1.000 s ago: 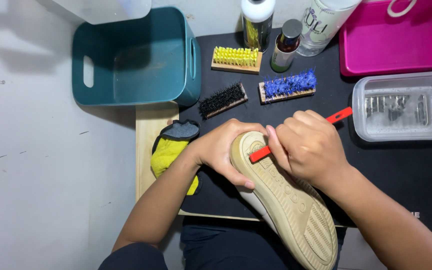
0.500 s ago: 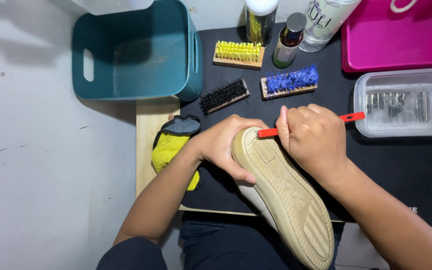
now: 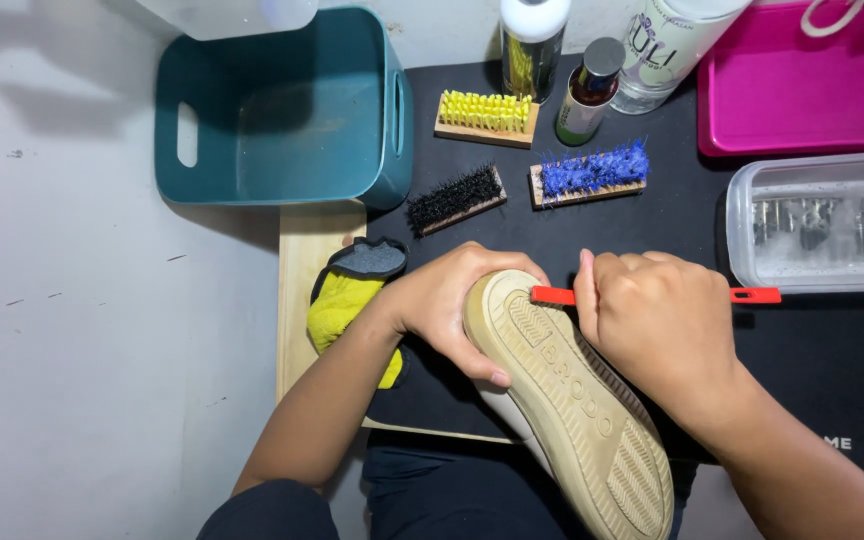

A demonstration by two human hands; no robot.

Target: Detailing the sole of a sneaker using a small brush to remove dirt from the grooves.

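Change: since half a second ago the red-handled tool [image 3: 752, 295] has levelled out, its tail now lying flat toward the clear box, and the right hand [image 3: 662, 330] has slid a little along the sole's edge.
Shoe [image 3: 572, 400]: sole up, tan and ridged, toe toward the brushes, heel toward the person's lap, lying over the black mat [image 3: 672, 215].
Left hand [image 3: 452, 305]: wrapped round the toe of the shoe, thumb on the sole, fingers under; a full, firm hold.
Right hand: closed in a fist round the red tool, knuckles up, pressed against the shoe's right edge; the tool's working end meets the sole rim near the toe.
Left of the shoe: a yellow and grey cloth [image 3: 347, 300] on the wooden board [image 3: 302, 300], just beside the left wrist.
Beyond the shoe's toe: black brush [image 3: 454, 198], blue brush [image 3: 589, 172], yellow brush [image 3: 486, 115], a small bottle [image 3: 588, 95] and two larger bottles.
Beyond and left: teal bin [image 3: 282, 110].
Right of the shoe: clear plastic box [image 3: 820, 222], with a pink tray [image 3: 812, 85] past it.
In the way: nothing lies between hands and shoe.
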